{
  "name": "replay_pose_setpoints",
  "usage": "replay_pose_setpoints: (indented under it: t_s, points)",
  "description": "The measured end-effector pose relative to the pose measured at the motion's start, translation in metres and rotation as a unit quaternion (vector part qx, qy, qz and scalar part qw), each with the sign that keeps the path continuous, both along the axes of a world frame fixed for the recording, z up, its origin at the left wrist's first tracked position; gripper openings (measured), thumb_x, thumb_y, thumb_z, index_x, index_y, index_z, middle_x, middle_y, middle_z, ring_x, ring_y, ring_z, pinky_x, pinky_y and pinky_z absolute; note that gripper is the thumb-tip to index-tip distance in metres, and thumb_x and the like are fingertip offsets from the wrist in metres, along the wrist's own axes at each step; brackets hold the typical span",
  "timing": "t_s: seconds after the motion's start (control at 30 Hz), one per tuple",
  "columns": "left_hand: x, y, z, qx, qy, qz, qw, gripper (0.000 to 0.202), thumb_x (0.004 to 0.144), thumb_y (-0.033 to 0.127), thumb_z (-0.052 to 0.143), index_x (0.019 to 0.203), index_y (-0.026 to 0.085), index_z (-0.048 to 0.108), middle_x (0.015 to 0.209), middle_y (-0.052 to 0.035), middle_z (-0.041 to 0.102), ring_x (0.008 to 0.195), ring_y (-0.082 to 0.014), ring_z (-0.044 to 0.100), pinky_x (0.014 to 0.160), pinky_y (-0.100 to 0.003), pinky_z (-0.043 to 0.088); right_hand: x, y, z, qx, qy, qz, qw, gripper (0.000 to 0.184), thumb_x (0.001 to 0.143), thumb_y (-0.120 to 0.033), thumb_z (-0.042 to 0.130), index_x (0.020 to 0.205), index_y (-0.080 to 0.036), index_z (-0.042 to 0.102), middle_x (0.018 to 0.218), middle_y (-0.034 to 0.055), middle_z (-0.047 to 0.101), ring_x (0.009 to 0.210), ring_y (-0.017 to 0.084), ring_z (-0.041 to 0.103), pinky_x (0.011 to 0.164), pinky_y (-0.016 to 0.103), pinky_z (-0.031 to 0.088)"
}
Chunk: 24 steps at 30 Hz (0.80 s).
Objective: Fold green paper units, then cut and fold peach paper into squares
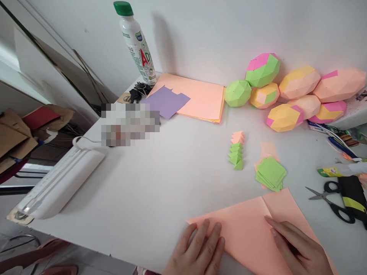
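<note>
A peach paper sheet lies at the front right of the table, with one part folded over so that a flap edge crosses it. My left hand rests on the left part of the sheet, its fingers apart and lying on the paper. At the flap's edge, my right hand has its thumb and index finger closed on the paper. Beyond the sheet is a stack of green paper squares on top of peach paper pieces. Small folded green and peach paper triangles stand in a row farther left.
Scissors lie at right beside a glue tube. Several faceted paper shapes stand along the wall. Farther left are peach sheets, a purple sheet, a bottle, binder clips and a white device.
</note>
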State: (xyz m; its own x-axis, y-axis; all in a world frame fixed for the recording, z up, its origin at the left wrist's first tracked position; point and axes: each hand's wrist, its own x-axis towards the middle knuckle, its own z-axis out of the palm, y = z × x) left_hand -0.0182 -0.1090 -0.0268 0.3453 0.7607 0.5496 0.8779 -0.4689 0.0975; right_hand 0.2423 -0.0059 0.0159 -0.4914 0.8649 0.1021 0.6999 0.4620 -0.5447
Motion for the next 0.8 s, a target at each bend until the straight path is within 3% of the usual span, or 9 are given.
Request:
replay_pose_setpoints:
  t_s: [0.33,0.8]
  points:
    - [-0.011,-0.002,0.006,-0.027,0.046,-0.003,0.999,0.047,0.088,0.056,0.045,0.107,0.018,0.066,0.135,-0.0119,0.052,0.130,-0.0315,0.038,0.112,-0.050,0.018,-0.005,0.002,0.003,0.005,-0.005,0.004,1.000,0.022,0.086,-0.024,0.053,0.102,-0.023,0.067,0.095,0.0050,0.071,0.086,0.021,0.069,0.067,0.022,0.059]
    - [-0.012,-0.002,0.007,-0.040,0.028,-0.007,0.999,0.043,0.091,0.050,0.044,0.105,0.017,0.067,0.133,-0.0125,0.054,0.129,-0.0316,0.040,0.111,-0.054,0.017,0.002,0.000,-0.001,-0.008,-0.014,0.009,1.000,0.023,0.086,-0.024,0.053,0.106,-0.022,0.064,0.102,0.0064,0.070,0.090,0.022,0.068,0.070,0.024,0.059]
